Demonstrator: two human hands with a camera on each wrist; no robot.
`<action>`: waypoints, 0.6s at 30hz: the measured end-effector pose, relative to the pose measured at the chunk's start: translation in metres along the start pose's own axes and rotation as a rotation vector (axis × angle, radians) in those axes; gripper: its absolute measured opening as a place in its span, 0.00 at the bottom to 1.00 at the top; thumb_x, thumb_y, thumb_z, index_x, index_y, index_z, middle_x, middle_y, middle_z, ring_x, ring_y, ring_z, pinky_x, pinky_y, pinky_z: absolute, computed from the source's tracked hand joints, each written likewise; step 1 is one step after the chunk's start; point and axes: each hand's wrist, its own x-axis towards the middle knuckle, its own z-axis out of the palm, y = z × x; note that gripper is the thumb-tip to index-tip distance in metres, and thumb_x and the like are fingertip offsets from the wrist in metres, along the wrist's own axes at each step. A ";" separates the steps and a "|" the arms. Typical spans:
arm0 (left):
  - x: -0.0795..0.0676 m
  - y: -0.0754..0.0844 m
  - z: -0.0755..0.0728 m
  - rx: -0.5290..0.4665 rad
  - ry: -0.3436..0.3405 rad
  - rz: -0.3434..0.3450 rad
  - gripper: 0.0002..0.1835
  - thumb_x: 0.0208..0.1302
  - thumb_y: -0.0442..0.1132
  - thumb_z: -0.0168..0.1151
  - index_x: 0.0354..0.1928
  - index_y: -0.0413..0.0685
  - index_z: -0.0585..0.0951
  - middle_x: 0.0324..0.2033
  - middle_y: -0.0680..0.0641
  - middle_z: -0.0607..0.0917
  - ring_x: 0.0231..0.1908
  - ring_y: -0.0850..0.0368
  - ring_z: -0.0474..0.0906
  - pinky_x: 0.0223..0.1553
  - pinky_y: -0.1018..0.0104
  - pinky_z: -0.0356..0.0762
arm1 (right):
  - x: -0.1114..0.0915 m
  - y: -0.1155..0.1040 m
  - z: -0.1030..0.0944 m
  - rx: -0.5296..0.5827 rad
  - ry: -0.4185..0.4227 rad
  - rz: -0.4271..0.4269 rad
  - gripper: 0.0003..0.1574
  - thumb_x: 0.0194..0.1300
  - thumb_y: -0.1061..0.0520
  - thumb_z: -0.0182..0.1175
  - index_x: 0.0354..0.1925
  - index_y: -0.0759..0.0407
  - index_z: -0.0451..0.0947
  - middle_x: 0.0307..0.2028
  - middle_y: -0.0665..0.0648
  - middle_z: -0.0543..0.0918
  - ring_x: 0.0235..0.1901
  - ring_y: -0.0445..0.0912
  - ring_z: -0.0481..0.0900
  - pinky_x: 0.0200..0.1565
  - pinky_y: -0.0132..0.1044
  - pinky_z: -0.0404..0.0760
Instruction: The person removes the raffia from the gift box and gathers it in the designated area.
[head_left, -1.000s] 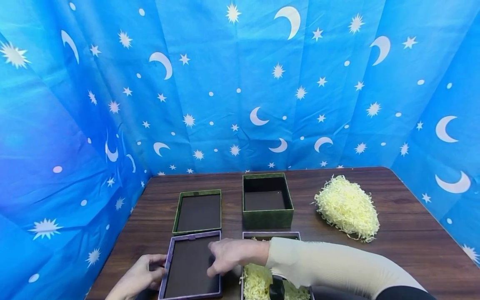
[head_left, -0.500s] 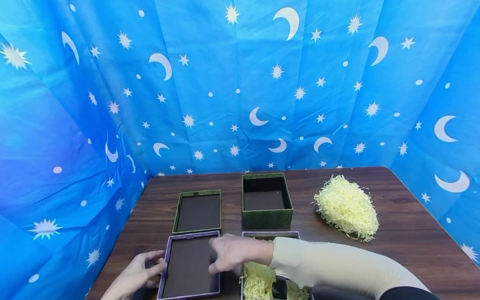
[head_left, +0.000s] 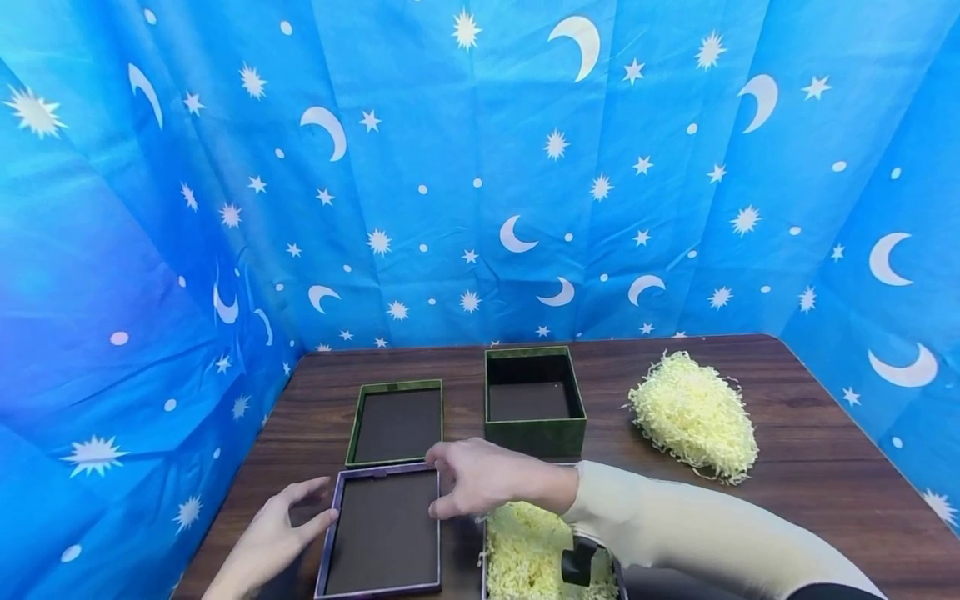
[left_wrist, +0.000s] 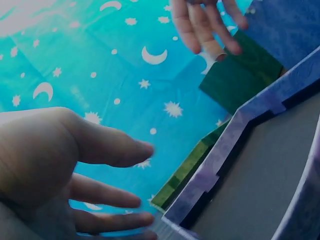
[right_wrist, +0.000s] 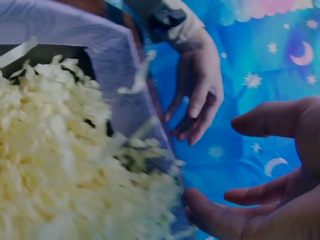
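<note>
A shallow purple box lid (head_left: 386, 533) lies with its dark inside up at the table's front left. Beside its left edge is my left hand (head_left: 262, 533), thumb and fingers spread; the left wrist view shows this hand (left_wrist: 75, 155) apart from the rim. My right hand (head_left: 480, 479) hovers by the lid's right edge with thumb and fingers parted, holding nothing. Under the right forearm stands a purple box (right_wrist: 117, 82), filled with pale yellow shredded paper (head_left: 525, 550). The forearm hides part of this box.
Behind the purple lid lies a green box lid (head_left: 397, 425), inside up. A deep green box (head_left: 534, 437) stands to its right with nothing seen inside. A mound of yellow shredded paper (head_left: 693, 417) sits at the back right of the wooden table (head_left: 817, 492).
My right hand has risen and drawn slightly right and back from the lid's right edge. My left hand's fingers have spread from the left edge. The lid stays nearly in place.
</note>
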 end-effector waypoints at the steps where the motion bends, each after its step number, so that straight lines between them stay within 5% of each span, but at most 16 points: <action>1: 0.000 0.002 0.001 0.002 0.017 0.022 0.32 0.62 0.50 0.67 0.63 0.40 0.74 0.54 0.41 0.80 0.58 0.39 0.74 0.55 0.41 0.73 | -0.002 0.001 -0.003 0.017 0.011 -0.012 0.36 0.55 0.46 0.68 0.59 0.55 0.73 0.40 0.46 0.82 0.40 0.36 0.79 0.43 0.28 0.78; 7: 0.002 0.013 0.013 -0.031 0.071 0.130 0.30 0.60 0.50 0.69 0.62 0.48 0.75 0.55 0.47 0.81 0.58 0.44 0.75 0.58 0.40 0.72 | -0.015 0.012 -0.016 0.081 0.044 -0.058 0.34 0.56 0.46 0.68 0.59 0.53 0.74 0.46 0.49 0.83 0.48 0.42 0.81 0.47 0.32 0.79; 18: 0.006 0.035 0.032 -0.073 -0.020 0.421 0.35 0.59 0.53 0.69 0.68 0.68 0.68 0.66 0.54 0.71 0.66 0.47 0.68 0.59 0.40 0.70 | -0.039 0.031 -0.017 0.073 0.096 -0.072 0.36 0.55 0.44 0.69 0.60 0.50 0.73 0.52 0.49 0.80 0.50 0.43 0.79 0.47 0.34 0.79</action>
